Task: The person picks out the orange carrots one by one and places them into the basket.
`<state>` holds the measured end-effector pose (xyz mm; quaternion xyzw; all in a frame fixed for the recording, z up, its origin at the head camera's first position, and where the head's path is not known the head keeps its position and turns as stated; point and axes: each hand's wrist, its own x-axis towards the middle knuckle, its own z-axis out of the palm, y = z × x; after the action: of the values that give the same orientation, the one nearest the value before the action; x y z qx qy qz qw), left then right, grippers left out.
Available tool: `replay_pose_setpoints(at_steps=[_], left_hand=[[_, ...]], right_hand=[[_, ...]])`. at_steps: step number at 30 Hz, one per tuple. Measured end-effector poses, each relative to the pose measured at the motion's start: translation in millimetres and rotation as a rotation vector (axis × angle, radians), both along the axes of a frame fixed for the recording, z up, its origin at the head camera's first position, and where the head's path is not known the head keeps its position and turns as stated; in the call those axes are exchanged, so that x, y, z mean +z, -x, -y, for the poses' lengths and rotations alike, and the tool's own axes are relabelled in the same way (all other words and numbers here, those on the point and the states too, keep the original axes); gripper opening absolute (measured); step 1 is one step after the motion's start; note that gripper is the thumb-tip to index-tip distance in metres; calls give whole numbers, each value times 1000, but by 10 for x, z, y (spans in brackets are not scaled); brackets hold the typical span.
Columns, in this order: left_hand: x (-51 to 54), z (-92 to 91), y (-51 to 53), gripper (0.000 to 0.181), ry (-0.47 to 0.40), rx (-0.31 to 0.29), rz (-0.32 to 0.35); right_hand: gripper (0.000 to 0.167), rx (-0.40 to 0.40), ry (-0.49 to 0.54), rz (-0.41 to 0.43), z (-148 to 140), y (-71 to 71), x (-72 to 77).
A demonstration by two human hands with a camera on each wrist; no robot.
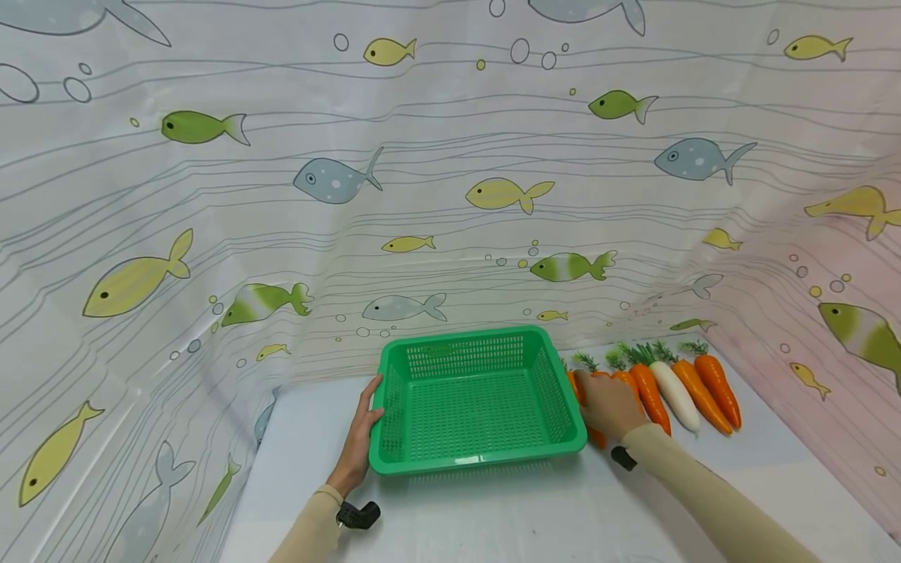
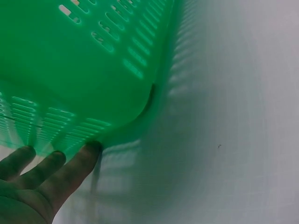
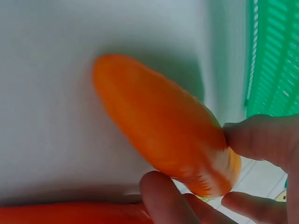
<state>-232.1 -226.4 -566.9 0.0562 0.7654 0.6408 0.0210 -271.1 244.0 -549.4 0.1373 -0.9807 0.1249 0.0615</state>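
Note:
A green plastic basket (image 1: pixel 468 410) with slotted walls stands in the middle of the table. Against its left side rests my left hand (image 1: pixel 357 444); in the left wrist view its straight fingers (image 2: pixel 70 179) touch the slotted wall from outside. Just beyond the basket's right side, my right hand (image 1: pixel 612 407) pinches an orange carrot (image 3: pixel 159 121) near its thick end, thumb on one side and fingers on the other. That hand covers part of the row of vegetables in the head view. Another carrot (image 3: pixel 70 213) lies beside the held one.
Right of my right hand, several carrots (image 1: pixel 718 391) with leafy tops and a white radish (image 1: pixel 676 397) lie side by side on the white table (image 1: pixel 493 516). A fish-patterned sheet (image 1: pixel 450 156) rises behind and on both sides.

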Motion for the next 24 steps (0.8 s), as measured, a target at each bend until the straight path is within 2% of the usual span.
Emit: replay_pose_setpoints(at_steps=[3, 7, 16, 24], left_hand=[[-12, 1, 0, 61, 8, 6, -2], [-22, 5, 1, 60, 12, 8, -8], [-17, -3, -18, 60, 15, 14, -6], [-18, -3, -4, 61, 8, 5, 1]], right_hand=[[61, -3, 17, 23, 17, 20, 15], [63, -18, 40, 56, 34, 48, 18], [41, -72, 66, 56, 73, 155, -29], [43, -107, 140, 50, 80, 174, 34]])
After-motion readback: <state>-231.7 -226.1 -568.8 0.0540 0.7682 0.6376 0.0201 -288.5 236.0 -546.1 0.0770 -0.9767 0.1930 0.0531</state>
